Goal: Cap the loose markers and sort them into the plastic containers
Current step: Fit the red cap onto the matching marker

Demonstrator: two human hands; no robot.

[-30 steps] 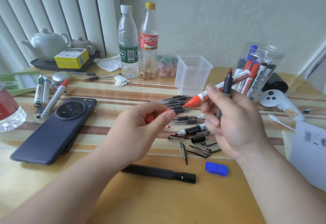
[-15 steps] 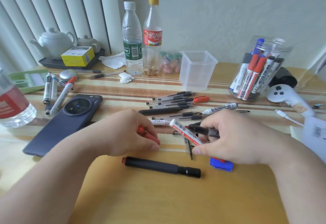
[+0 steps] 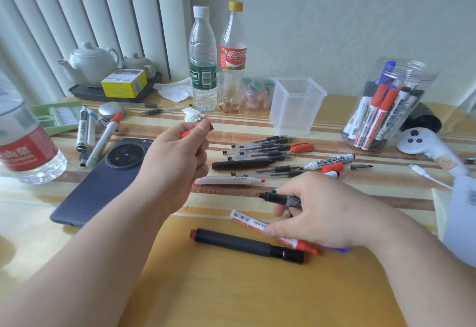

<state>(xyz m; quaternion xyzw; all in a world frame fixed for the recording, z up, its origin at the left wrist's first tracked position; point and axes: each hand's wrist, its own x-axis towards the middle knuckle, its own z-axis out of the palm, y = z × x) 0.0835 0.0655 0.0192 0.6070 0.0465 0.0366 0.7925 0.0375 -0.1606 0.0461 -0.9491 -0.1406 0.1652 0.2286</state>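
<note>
so the left grip (image 3: 177, 156) is curled round a red cap (image 3: 186, 133), up off the desk (image 3: 231, 301). the right grip (image 3: 322, 213) pinches an uncapped black marker (image 3: 279, 199), tip toward the left grip, with the marker jar (image 3: 386, 110) well beyond it.

"WHITEBOARD MARKER": printed on white marker (image 3: 332, 161), just beyond right hand (image 3: 322, 213). "可口可": printed on red-labelled bottle (image 3: 233, 58), beyond left hand (image 3: 177, 156).

A red cap (image 3: 186, 134) is pinched in the left hand (image 3: 175, 161); the right hand (image 3: 322, 213) grips an uncapped, red-tipped black marker (image 3: 277, 198), thumb touching a red-capped white marker (image 3: 247, 219) lying flat. Behind, the clear square container (image 3: 296, 118) stands upright
</note>
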